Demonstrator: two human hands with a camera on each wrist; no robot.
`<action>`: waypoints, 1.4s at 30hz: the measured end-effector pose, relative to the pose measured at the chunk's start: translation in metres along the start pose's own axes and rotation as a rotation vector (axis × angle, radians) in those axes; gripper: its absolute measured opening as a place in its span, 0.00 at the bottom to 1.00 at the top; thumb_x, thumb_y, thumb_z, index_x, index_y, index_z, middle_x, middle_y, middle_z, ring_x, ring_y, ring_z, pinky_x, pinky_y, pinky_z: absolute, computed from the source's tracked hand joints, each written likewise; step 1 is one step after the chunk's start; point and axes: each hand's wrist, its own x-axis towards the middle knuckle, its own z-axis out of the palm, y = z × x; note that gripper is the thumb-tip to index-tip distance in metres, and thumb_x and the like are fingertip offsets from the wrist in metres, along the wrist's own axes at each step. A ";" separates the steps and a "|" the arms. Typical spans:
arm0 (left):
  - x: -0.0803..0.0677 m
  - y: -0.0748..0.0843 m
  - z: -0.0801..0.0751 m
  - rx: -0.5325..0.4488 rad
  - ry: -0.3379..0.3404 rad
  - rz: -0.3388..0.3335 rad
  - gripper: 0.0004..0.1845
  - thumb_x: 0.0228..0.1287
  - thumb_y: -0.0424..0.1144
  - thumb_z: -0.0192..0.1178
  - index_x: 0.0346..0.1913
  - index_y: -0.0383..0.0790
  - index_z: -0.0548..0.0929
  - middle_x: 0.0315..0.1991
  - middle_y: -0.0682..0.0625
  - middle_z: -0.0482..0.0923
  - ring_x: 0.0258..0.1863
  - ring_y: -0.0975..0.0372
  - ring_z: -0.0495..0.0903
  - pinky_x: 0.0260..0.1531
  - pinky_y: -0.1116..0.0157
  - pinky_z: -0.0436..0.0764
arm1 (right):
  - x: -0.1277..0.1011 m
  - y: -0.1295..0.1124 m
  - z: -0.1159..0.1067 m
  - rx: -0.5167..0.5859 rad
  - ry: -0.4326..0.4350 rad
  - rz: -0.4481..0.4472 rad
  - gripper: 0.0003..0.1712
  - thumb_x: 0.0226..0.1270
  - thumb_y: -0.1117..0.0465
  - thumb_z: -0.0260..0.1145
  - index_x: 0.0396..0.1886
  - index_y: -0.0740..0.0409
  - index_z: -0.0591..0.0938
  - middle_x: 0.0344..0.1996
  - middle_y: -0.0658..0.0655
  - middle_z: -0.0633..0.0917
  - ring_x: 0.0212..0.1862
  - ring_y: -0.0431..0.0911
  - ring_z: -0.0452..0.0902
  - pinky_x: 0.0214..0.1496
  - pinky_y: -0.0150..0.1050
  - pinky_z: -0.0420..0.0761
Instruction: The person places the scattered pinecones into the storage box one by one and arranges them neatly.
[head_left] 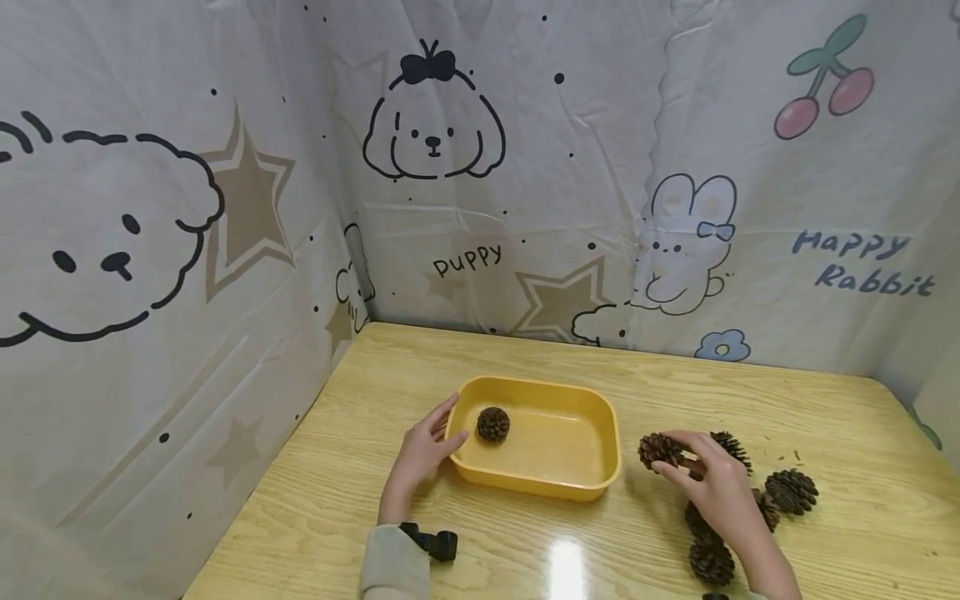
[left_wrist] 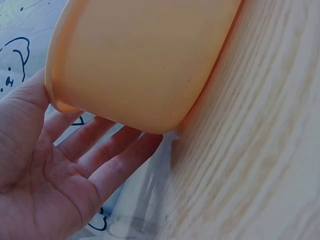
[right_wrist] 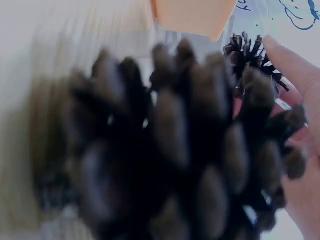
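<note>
A yellow plastic tray (head_left: 540, 492) stands on the table with one brown pine cone (head_left: 492, 425) inside, toward its left end. My left hand (head_left: 422, 454) grips the tray's left end, thumb over the rim and fingers along the outer wall; the left wrist view shows those fingers against the tray wall (left_wrist: 145, 60). Right of the tray, my right hand (head_left: 716, 483) pinches another pine cone (head_left: 660, 452) between thumb and fingers. In the right wrist view that held pine cone (right_wrist: 247, 60) appears behind a large blurred pine cone (right_wrist: 180, 150) close to the camera.
Several more pine cones lie around and under my right hand, among them one at the right (head_left: 791, 492) and one nearer me (head_left: 711, 558). Small brown bits (head_left: 789, 456) are scattered on the wooden table (head_left: 862, 550). A printed cloth (head_left: 480, 208) hangs behind the table and along its left side.
</note>
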 end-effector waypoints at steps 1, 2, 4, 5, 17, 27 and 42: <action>0.000 0.000 0.000 0.000 0.001 0.000 0.33 0.67 0.37 0.62 0.74 0.48 0.66 0.71 0.38 0.66 0.69 0.45 0.70 0.68 0.50 0.72 | 0.001 -0.001 0.000 0.008 0.008 -0.001 0.23 0.55 0.62 0.76 0.52 0.59 0.82 0.47 0.61 0.84 0.48 0.60 0.82 0.41 0.43 0.89; 0.000 0.000 0.000 0.001 0.002 0.001 0.33 0.67 0.37 0.62 0.74 0.49 0.66 0.71 0.38 0.67 0.69 0.45 0.70 0.68 0.50 0.72 | 0.001 -0.003 0.001 0.011 0.016 -0.005 0.24 0.54 0.63 0.76 0.52 0.60 0.82 0.47 0.61 0.84 0.48 0.60 0.82 0.41 0.43 0.88; 0.000 -0.001 0.000 0.002 0.002 0.003 0.33 0.67 0.37 0.62 0.74 0.49 0.66 0.71 0.38 0.67 0.69 0.45 0.70 0.68 0.50 0.72 | 0.002 -0.005 0.002 0.012 0.036 -0.016 0.24 0.53 0.64 0.76 0.52 0.60 0.83 0.47 0.61 0.84 0.48 0.58 0.82 0.42 0.41 0.88; 0.001 -0.002 0.000 0.003 0.002 0.003 0.33 0.67 0.37 0.62 0.74 0.49 0.66 0.71 0.38 0.67 0.69 0.45 0.70 0.68 0.50 0.72 | 0.003 -0.005 0.003 0.010 0.046 -0.023 0.24 0.52 0.64 0.77 0.51 0.60 0.83 0.47 0.60 0.84 0.48 0.54 0.82 0.42 0.38 0.88; 0.001 0.000 -0.001 0.006 0.001 0.002 0.33 0.67 0.37 0.62 0.74 0.50 0.65 0.71 0.38 0.67 0.68 0.46 0.71 0.68 0.51 0.73 | 0.017 -0.023 0.019 0.090 0.077 -0.089 0.26 0.52 0.67 0.76 0.53 0.60 0.82 0.49 0.59 0.84 0.53 0.13 0.62 0.46 0.18 0.81; -0.002 -0.001 -0.002 0.033 -0.018 0.061 0.33 0.67 0.40 0.61 0.74 0.47 0.65 0.70 0.35 0.67 0.67 0.43 0.71 0.66 0.50 0.75 | 0.029 -0.035 0.045 0.145 0.031 -0.169 0.25 0.50 0.69 0.76 0.51 0.63 0.82 0.48 0.61 0.84 0.50 0.56 0.81 0.43 0.41 0.88; 0.001 -0.003 -0.002 -0.015 -0.014 0.020 0.33 0.67 0.37 0.61 0.74 0.49 0.65 0.71 0.38 0.67 0.69 0.45 0.70 0.69 0.50 0.72 | 0.044 -0.057 0.075 0.206 -0.050 -0.230 0.24 0.49 0.69 0.76 0.49 0.64 0.82 0.45 0.61 0.85 0.49 0.58 0.83 0.43 0.42 0.89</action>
